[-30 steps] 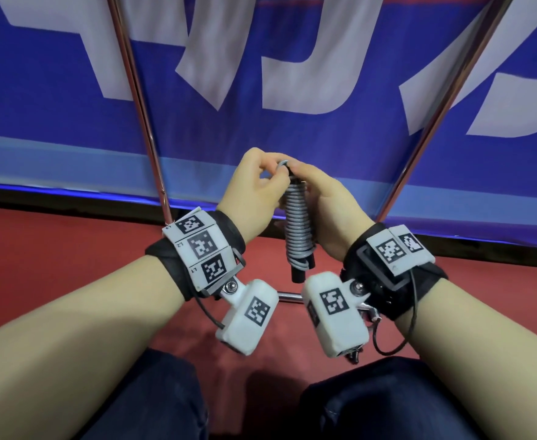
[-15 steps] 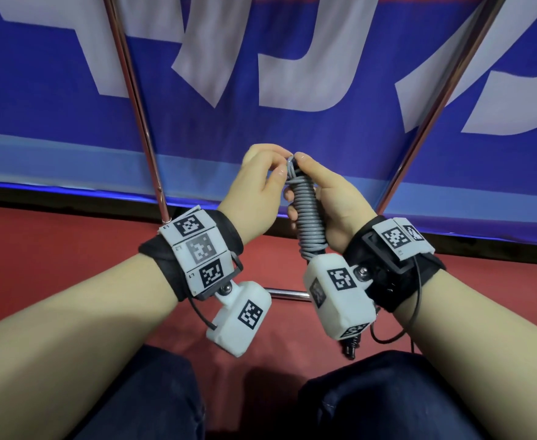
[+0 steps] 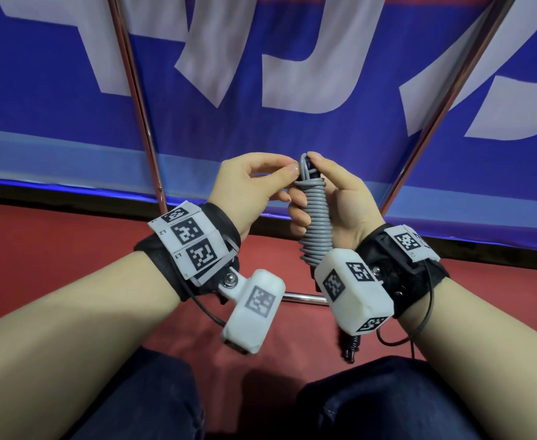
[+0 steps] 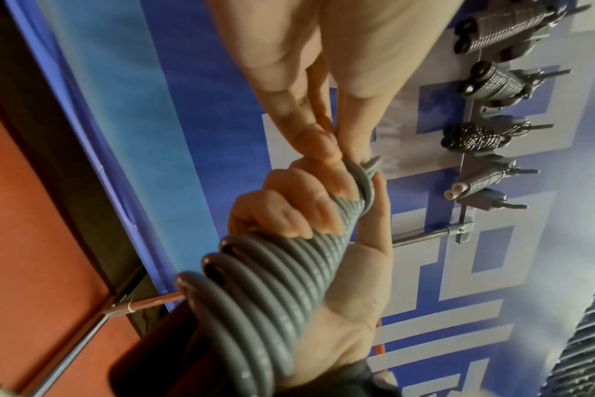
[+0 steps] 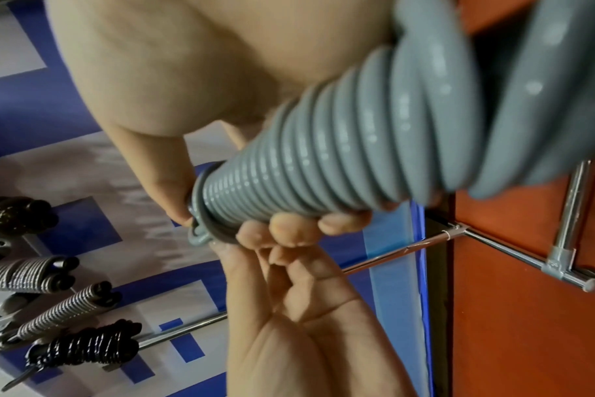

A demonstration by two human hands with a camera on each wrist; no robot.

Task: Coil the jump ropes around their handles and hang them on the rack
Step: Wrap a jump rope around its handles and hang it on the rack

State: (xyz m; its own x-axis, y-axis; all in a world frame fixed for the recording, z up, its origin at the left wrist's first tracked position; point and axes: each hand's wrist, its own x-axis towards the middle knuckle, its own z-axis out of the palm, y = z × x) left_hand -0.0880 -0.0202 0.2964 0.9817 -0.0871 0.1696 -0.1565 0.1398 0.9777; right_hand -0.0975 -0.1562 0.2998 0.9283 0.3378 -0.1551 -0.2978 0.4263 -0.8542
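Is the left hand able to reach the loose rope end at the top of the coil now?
Probably yes: the left hand already pinches the rope end, nothing between them.

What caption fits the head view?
Right hand grips a grey jump rope coiled around its handles, while the left hand pinches the rope's end at the top.

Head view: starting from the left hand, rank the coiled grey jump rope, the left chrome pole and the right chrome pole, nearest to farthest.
1. Coiled grey jump rope: at the left hand's fingertips, gripped by the right hand.
2. Left chrome pole: just left, behind the hand.
3. Right chrome pole: far right, beyond both hands.
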